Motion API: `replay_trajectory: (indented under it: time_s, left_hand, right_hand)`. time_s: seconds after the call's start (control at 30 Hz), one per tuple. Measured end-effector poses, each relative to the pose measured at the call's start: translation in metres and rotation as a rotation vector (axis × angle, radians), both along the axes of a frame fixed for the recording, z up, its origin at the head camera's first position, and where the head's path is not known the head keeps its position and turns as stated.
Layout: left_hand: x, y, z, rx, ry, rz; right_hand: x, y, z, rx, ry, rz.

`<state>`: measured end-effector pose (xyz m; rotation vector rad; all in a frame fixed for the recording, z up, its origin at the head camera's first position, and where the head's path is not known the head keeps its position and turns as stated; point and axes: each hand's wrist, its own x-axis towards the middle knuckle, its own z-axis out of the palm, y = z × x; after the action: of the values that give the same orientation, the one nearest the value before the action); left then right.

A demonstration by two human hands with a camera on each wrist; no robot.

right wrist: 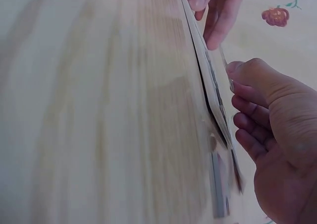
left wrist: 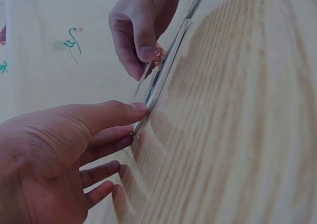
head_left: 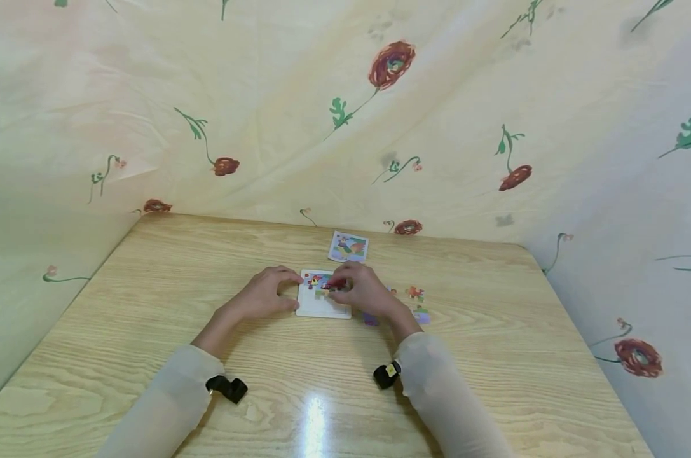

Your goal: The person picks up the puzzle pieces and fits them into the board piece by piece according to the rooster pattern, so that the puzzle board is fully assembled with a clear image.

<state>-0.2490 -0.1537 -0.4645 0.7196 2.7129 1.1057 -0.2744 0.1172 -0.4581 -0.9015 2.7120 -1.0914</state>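
A white puzzle tray (head_left: 321,309) lies on the table with several joined jigsaw pieces (head_left: 315,280) along its upper part. My left hand (head_left: 266,292) holds the tray's left side, thumb at the lower edge and fingers further up. In the left wrist view, the thumb tip lies right at the tray's rim. Over the tray's right half, my right hand (head_left: 363,291) pinches a thin puzzle piece (right wrist: 230,80) between thumb and fingers. Seen from the right wrist, that piece stands tilted just off the tray's face. My right hand hides part of the tray.
Loose puzzle pieces lie right of the tray, among them an orange one (head_left: 416,292) and a purple one (head_left: 421,315); another purple piece (head_left: 370,319) is partly under the right hand. Behind the tray lies a picture card (head_left: 349,245). A flowered cloth (head_left: 276,127) hangs behind the wooden table (head_left: 494,356).
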Motion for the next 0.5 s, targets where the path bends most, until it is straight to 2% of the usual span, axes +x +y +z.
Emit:
replay_trajectory:
  time_s: [0.23, 0.5]
  left_hand:
    - [-0.001, 0.0, 0.0, -0.01, 0.01, 0.001]
    - [-0.001, 0.0, 0.0, -0.001, 0.009, -0.001]
  right_hand:
    - [-0.002, -0.013, -0.001, -0.001, -0.006, 0.023]
    - [-0.007, -0.022, -0.007, 0.04, 0.045, 0.029]
